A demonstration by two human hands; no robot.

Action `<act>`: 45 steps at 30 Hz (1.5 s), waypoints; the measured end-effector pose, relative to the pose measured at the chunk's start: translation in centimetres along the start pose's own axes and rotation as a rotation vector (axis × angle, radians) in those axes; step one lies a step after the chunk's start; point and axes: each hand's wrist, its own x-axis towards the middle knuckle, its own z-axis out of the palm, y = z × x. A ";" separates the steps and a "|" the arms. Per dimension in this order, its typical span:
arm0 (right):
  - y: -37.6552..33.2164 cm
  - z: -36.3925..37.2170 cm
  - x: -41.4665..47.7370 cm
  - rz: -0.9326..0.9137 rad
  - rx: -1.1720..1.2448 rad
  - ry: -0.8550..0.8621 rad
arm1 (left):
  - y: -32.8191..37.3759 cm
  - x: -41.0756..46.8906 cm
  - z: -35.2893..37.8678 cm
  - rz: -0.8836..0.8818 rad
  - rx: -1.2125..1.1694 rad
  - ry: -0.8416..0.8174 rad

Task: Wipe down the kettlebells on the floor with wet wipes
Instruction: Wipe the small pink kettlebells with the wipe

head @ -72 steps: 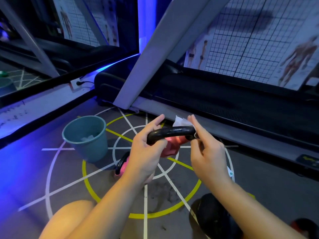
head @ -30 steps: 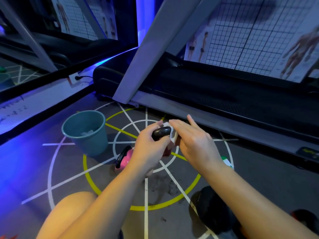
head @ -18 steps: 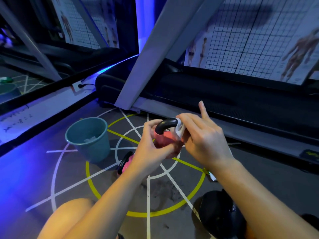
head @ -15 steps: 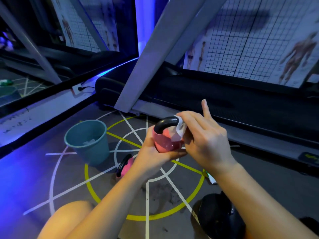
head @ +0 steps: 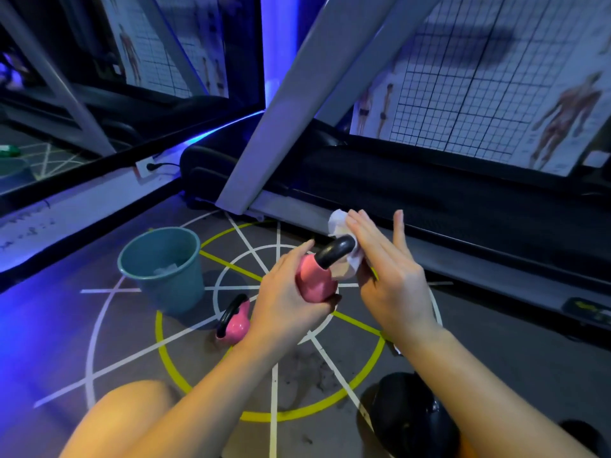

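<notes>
The left hand (head: 284,305) grips the small pink kettlebell (head: 314,284); the right hand (head: 393,279), grip open, presses a crumpled white wet wipe (head: 337,223) against its black handle (head: 334,250).

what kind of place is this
Most likely a gym: a treadmill stands ahead, muscle charts hang behind it, and a pink kettlebell is held above painted floor markings.

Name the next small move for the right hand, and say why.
Probably slide the wet wipe down from the black handle onto the pink body of the kettlebell: the right hand presses it flat only at the handle's right end, while the left hand grips the body, holding it lifted.
</notes>
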 end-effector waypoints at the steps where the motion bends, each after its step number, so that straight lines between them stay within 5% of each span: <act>1: -0.3 0.2 -0.1 0.001 0.023 0.002 | 0.0 0.1 -0.2 0.018 0.039 -0.010; 7: -1.7 0.5 0.3 -0.086 0.046 -0.019 | -0.1 0.0 -0.7 0.030 0.032 -0.004; 18: 0.7 0.3 0.5 0.197 0.272 -0.125 | -0.3 0.8 -1.6 0.023 -0.023 -0.030; 28: -2.8 1.4 0.6 -0.195 -0.042 -0.236 | -0.2 1.4 -1.3 -0.021 0.160 -0.015; 40: 0.0 3.6 0.3 -0.001 -0.093 -0.227 | -0.8 2.0 -0.5 -0.137 0.300 -0.073; 45: -0.4 4.6 0.5 -0.107 -0.066 -0.345 | -1.6 2.0 -0.5 -0.220 0.263 -0.081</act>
